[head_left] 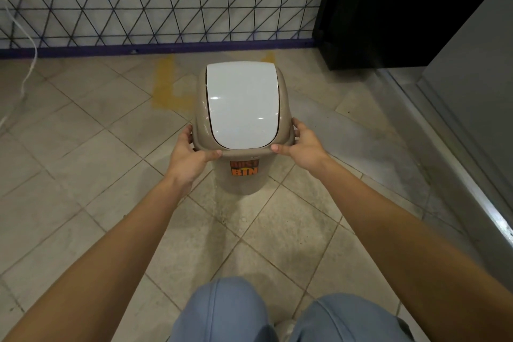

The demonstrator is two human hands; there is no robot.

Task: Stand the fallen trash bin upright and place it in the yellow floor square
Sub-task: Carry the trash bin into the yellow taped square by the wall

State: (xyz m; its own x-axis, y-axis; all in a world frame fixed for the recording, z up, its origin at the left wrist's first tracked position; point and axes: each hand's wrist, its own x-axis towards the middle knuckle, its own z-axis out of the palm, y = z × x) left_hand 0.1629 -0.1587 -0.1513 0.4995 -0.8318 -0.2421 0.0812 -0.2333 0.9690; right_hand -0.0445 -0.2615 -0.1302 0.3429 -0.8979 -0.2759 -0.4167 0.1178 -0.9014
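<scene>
A beige trash bin (241, 175) with a white swing lid (241, 104) and an orange "BIN" sticker stands upright on the tiled floor in the middle of the view. My left hand (191, 157) grips the lid's rim on its left side. My right hand (302, 147) holds the rim on the right side. Faded yellow floor-square lines (163, 83) show just behind and left of the bin, near the wall; the bin covers much of the square, and a second yellow mark (268, 57) peeks out behind the lid.
A wall with a dark triangular grid (166, 0) and a purple baseboard runs across the back. A white cable (27, 64) hangs at the far left below a socket. A black cabinet (388, 8) and a grey metal panel (472, 91) close the right side.
</scene>
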